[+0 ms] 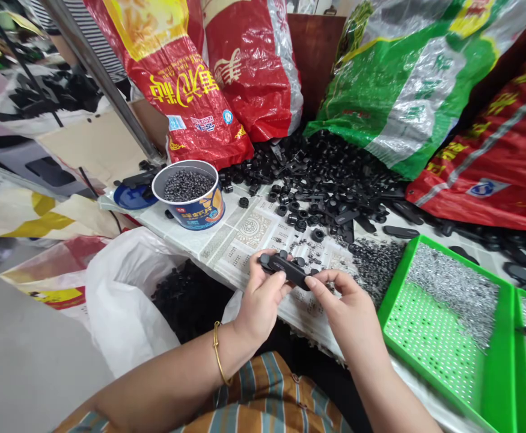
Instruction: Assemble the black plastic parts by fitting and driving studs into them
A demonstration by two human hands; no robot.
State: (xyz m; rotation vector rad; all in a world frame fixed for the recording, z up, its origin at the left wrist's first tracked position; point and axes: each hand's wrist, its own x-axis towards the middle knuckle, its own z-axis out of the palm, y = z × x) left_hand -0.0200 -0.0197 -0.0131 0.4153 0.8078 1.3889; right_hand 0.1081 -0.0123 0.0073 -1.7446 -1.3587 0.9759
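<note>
A long black plastic part with round knobs (293, 272) is held level above the front edge of the table. My left hand (261, 297) is closed around its left end, thumb on top. The thumb and forefinger of my right hand (351, 305) pinch its right end; whether a tiny piece sits between those fingertips is hidden. Just beyond the hands lie loose black round caps (317, 234) and a heap of small dark pieces (375, 264). To the right is a green perforated tray (438, 343) with small silvery pieces (461, 285) in it.
A blue printed tub (199, 213) of small dark pieces stands at left. Large red (190, 108) and green (380, 96) sacks back a pile of black parts (308, 174). A white bag (122, 288) with black parts hangs below the table's left edge. A metal pole (104, 78) rises behind.
</note>
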